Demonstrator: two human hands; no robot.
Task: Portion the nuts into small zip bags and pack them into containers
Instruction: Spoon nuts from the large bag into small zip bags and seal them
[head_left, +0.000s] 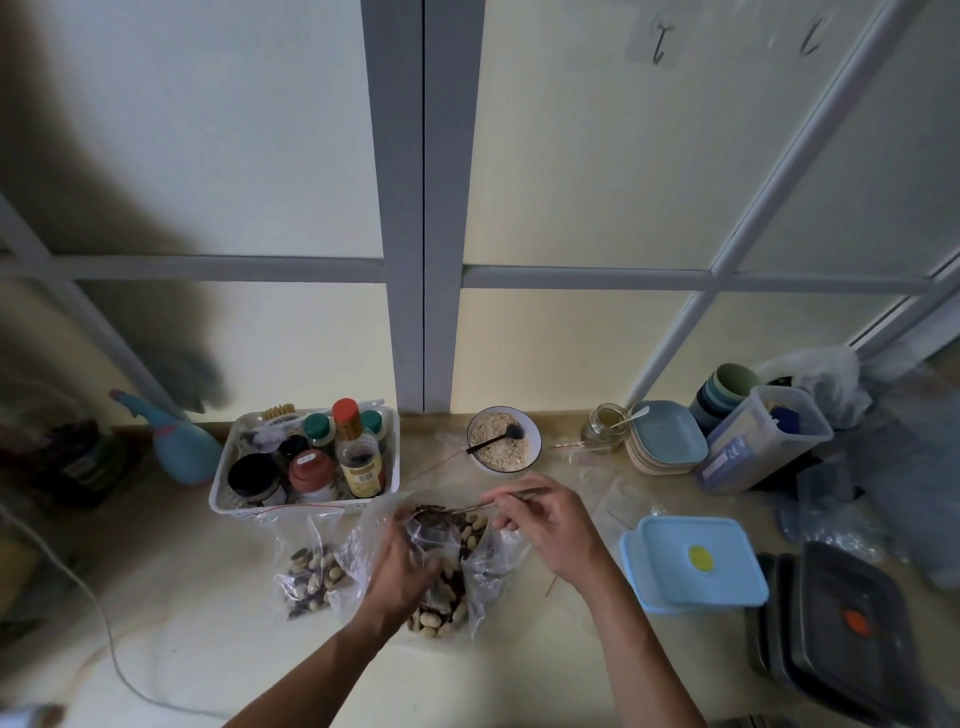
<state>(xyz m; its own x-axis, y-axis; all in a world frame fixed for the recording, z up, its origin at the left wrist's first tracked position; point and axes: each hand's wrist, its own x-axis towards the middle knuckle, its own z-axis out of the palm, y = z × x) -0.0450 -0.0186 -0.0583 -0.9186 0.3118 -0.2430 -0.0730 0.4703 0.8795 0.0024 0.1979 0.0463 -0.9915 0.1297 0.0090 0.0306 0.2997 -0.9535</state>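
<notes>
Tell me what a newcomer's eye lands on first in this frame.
Probably the two hands at centre bottom: the left hand holds a small clear zip bag over a big open bag of nuts, while the right hand pinches metal tweezers at its mouth. Next, a filled nut bag just left, and the light blue lidded container to the right.
</notes>
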